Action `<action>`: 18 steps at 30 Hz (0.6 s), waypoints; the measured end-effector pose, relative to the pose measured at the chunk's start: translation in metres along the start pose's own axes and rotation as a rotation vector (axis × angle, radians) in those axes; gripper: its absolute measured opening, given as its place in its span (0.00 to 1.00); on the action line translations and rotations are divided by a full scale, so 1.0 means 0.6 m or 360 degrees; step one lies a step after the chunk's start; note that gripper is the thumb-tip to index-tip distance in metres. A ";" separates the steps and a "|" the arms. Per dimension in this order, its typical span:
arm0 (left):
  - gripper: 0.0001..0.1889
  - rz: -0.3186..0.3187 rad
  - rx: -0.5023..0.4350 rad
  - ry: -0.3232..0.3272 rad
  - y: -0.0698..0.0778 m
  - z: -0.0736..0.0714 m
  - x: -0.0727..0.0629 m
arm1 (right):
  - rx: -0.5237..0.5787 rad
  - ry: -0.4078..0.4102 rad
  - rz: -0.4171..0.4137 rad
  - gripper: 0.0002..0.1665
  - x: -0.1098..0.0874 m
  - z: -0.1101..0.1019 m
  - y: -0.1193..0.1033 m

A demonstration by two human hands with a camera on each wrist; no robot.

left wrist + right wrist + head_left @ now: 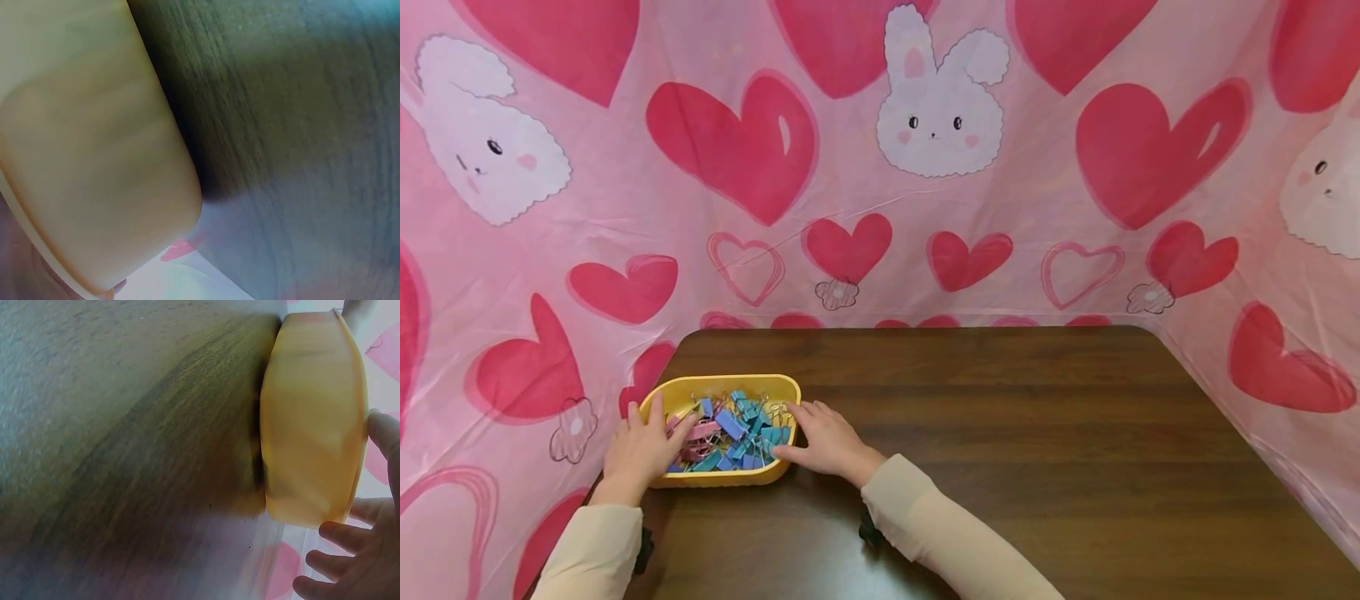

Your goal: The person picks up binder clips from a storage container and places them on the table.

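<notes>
A yellow plastic basket (730, 479) stands at the left of the table, holding many pink, blue and teal binder clips (732, 425). My left hand (638, 450) rests on its left end, fingers spread over the rim and thumb reaching over the inside. At the right end, my right hand (831, 442) touches the rim with thumb and forefinger. In the right wrist view the other fingers (334, 565) of that hand are spread loosely beside the basket wall (312, 425). The left wrist view shows mostly the basket's outer side (100, 175); the left hand is largely hidden there.
The dark wood-grain table (1000, 433) extends to the right of the basket. A pink sheet (1037, 192) printed with hearts and rabbits hangs behind the table and along both sides. The basket stands close to the table's left edge.
</notes>
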State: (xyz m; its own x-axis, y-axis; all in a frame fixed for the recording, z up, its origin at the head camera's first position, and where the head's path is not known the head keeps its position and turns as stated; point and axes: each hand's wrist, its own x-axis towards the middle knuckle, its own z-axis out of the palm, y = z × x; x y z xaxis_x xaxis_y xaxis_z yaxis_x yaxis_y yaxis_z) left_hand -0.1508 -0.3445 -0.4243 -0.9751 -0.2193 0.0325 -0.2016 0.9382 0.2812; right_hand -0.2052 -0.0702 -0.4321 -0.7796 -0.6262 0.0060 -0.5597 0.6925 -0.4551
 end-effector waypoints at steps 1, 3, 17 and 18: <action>0.48 -0.0007 -0.0003 -0.0013 0.000 -0.001 0.000 | 0.0001 0.0001 0.0001 0.47 0.000 0.000 0.000; 0.48 -0.0014 -0.0009 -0.0023 0.000 -0.002 -0.001 | 0.0015 0.0005 0.0004 0.46 0.000 0.000 0.000; 0.48 0.0006 0.0012 0.0027 0.006 0.002 -0.002 | 0.0073 0.0014 0.0030 0.45 -0.005 0.001 0.002; 0.48 0.0012 0.0014 0.0028 0.007 0.002 -0.002 | 0.0082 0.0016 0.0032 0.45 -0.006 0.000 0.002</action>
State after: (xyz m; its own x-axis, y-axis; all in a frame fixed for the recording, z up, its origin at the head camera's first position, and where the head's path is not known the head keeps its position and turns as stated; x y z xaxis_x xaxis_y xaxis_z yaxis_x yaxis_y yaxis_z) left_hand -0.1508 -0.3398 -0.4240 -0.9748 -0.2170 0.0514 -0.1954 0.9421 0.2725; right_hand -0.2031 -0.0671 -0.4328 -0.7935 -0.6085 0.0055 -0.5290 0.6852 -0.5006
